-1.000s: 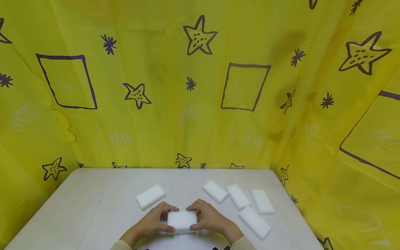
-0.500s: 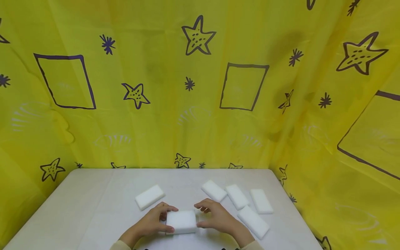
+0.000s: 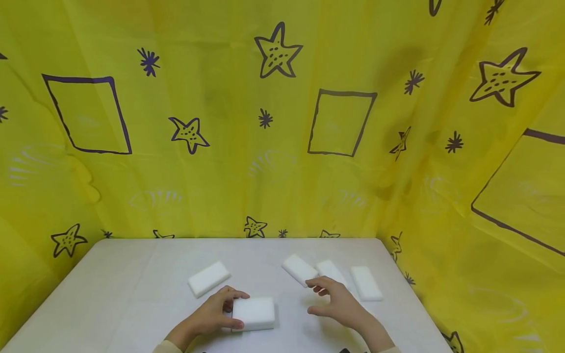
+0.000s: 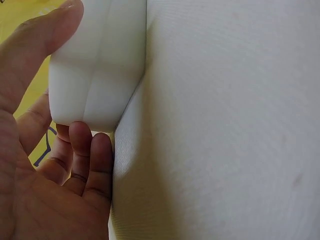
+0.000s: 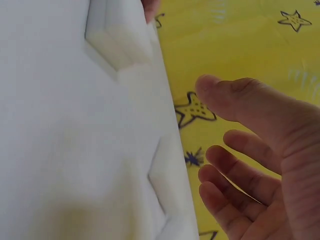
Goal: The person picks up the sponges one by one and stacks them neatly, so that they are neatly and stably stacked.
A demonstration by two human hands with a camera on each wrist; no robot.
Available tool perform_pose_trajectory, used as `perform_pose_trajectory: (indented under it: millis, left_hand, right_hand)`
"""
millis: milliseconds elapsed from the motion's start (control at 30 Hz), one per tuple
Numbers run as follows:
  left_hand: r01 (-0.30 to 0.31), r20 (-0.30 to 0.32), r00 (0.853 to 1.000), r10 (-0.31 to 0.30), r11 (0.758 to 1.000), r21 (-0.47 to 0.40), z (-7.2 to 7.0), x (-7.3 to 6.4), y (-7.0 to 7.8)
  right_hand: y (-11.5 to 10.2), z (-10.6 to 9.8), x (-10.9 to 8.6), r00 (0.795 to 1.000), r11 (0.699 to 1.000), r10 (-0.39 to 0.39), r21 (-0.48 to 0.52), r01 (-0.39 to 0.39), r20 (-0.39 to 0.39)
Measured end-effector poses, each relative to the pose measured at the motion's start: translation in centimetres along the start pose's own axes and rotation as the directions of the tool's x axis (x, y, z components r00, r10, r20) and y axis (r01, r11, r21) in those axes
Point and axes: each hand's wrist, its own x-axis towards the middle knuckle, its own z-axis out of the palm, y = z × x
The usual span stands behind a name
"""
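left hand grips stacked white blocks, long axis sideways; right hand hovers, relaxed.

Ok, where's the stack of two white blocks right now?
In the head view, the stack sits on the table just left of bottom centre, held at its left end by the left hand; the right hand is apart, to its right.

Plain white blocks, pale grey-white table, cream sleeves, yellow curtain with dark-outlined stars.
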Motion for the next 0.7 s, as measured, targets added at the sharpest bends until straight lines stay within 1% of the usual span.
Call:
perform_pose_trajectory:
  millis: [133,267,367,433,500,533,600,633,700]
  left_hand:
    - [0.0,0.003,1.0,0.0,1.0,-0.007,-0.1,0.0,0.0]
    - [-0.006,0.002,1.0,0.006,1.0,-0.001,0.0,-0.1,0.0]
    - [-0.009,0.0,1.0,0.009,1.0,0.003,0.0,-0.1,0.0]
    - [-0.009,-0.002,1.0,0.009,1.0,0.006,0.0,-0.1,-0.1]
    - [-0.007,-0.004,1.0,0.007,1.0,0.008,0.0,-0.1,-0.1]
    - [-0.006,-0.005,1.0,0.006,1.0,0.008,0.0,-0.1,-0.1]
    - [-0.004,-0.006,1.0,0.004,1.0,0.005,0.1,-0.1,-0.2]
    - [-0.003,-0.007,1.0,0.003,1.0,0.004,0.1,0.0,-0.2]
    - [-0.002,-0.008,1.0,0.002,1.0,-0.001,0.1,-0.1,-0.2]
  right_hand:
    - [0.9,-1.5,-1.4,0.998,0.999,0.04,-0.026,-0.041,-0.049]
    - [1.8,-3.0,-3.1,0.992,0.997,0.074,-0.022,-0.077,-0.099]
    - [2.5,-3.8,-4.4,0.985,0.994,0.103,-0.029,-0.108,-0.14]
    - [2.9,-4.2,-5.2,0.976,0.989,0.136,-0.042,-0.145,-0.17]
    - [3.3,-4.5,-6.0,0.959,0.976,0.197,-0.046,-0.211,-0.205]
    - [3.5,-4.6,-6.3,0.945,0.966,0.241,-0.042,-0.256,-0.223]
    - [3.8,-4.8,-6.8,0.91,0.937,0.33,-0.029,-0.348,-0.252]
    - [4.0,-4.8,-7.0,0.889,0.92,0.374,-0.015,-0.392,-0.264]
    - [4.3,-4.9,-7.4,0.854,0.89,0.44,0.007,-0.457,-0.277]
